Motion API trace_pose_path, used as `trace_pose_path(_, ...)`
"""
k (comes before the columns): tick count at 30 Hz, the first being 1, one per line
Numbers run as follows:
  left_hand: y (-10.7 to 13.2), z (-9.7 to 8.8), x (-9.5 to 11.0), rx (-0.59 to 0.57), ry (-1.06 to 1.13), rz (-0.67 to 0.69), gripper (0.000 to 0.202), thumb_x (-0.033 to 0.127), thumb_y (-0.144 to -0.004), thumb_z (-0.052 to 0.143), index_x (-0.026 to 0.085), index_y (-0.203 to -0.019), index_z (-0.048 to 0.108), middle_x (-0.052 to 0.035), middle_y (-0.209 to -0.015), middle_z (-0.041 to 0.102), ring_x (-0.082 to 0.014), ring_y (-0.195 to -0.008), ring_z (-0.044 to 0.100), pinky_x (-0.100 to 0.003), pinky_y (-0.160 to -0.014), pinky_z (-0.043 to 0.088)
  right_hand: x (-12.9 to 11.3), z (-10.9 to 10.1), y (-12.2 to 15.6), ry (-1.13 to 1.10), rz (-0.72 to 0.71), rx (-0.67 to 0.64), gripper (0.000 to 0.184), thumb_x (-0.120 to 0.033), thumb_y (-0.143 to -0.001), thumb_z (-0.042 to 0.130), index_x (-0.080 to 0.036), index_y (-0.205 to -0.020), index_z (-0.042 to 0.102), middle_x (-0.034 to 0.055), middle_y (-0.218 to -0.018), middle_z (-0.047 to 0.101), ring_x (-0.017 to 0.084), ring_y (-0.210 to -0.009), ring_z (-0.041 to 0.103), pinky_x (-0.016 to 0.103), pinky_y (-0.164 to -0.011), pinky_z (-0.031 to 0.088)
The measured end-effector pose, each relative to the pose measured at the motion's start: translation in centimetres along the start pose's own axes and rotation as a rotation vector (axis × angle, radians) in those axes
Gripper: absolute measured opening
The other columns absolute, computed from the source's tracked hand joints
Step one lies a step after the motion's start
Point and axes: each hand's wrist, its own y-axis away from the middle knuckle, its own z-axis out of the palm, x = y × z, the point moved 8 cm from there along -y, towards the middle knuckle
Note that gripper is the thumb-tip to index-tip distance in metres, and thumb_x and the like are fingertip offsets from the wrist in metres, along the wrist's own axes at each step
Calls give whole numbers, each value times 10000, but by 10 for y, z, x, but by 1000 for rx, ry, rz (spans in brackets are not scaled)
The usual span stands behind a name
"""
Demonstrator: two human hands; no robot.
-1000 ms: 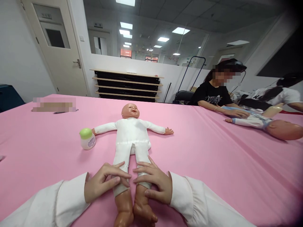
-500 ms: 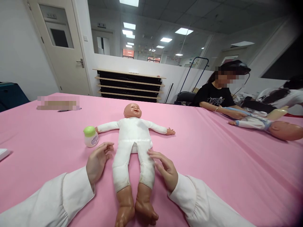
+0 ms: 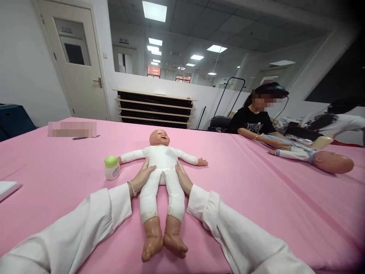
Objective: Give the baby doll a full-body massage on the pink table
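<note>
Presently, a flat white object is lying at the far left of the doll, partly cut off by the view's edge. Beyond the doll's outstretched arm on that side, a pen is resting by a blurred patch. Nearer, a pale jar is standing upright just beside the doll's hand; a green lid is covering it, so what the jar is holding is not showing. The left hand, wearing a beaded bracelet, is gripping the doll's waist from the left, its thumb lying across the front. The doll itself is lying face up on the pink cloth, arms spread, feet pointing toward the wearer. The right hand is clasping the waist from the right, some of its fingers being hidden. Well to the right of the doll, a co-worker in a black shirt is bending over a second doll, which is wearing white and blue clothing.
</note>
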Motion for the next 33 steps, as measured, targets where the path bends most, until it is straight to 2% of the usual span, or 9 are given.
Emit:
trace_pose_path(4, -13, -6, -4, 13, -54, 90, 628, 368, -796, 484, 201, -1367, 282, -35, -1409, 318, -192, -1336, 173, -321, -1115, 105, 8, 1, -16, 42, 40, 56, 697, -469, -823, 426, -117, -1390, 226, 50, -1441, 149, 159, -1336, 107, 335, -1121, 68)
trace_pose_path(11, -30, -11, -16, 51, -104, 111, 580, 382, -804, 472, 196, -1337, 344, -49, -1381, 366, -199, -1322, 218, -332, -1107, 135, 7, -7, -10, 87, -24, 48, 620, -465, -833, 369, -148, -1360, 293, 40, -1417, 231, 143, -1314, 182, 320, -1115, 123)
trace_pose_path(18, -32, -9, -10, 25, -198, 64, 583, 366, -806, 469, 143, -1332, 353, -66, -1425, 273, -190, -1323, 221, -317, -1105, 139, 5, -6, -11, 149, -4, 59, 578, -405, -840, 349, -119, -1341, 311, 65, -1403, 256, 147, -1305, 199, 333, -1115, 119)
trace_pose_path(28, -31, -10, -9, 38, -223, 74, 544, 352, -812, 461, 155, -1314, 384, -66, -1412, 304, -195, -1312, 252, -331, -1099, 160, 5, -8, -10, 144, -21, 60, 595, -445, -834, 366, -132, -1337, 322, 64, -1389, 277, 154, -1301, 214, 329, -1113, 137)
trace_pose_path(33, -32, -10, -9, 34, -247, 96, 576, 363, -818, 452, 122, -1332, 352, -76, -1416, 293, -193, -1311, 254, -322, -1098, 168, 4, -8, -10, 157, -29, 66, 606, -446, -831, 368, -108, -1334, 332, 76, -1383, 286, 165, -1296, 224, 332, -1110, 145)
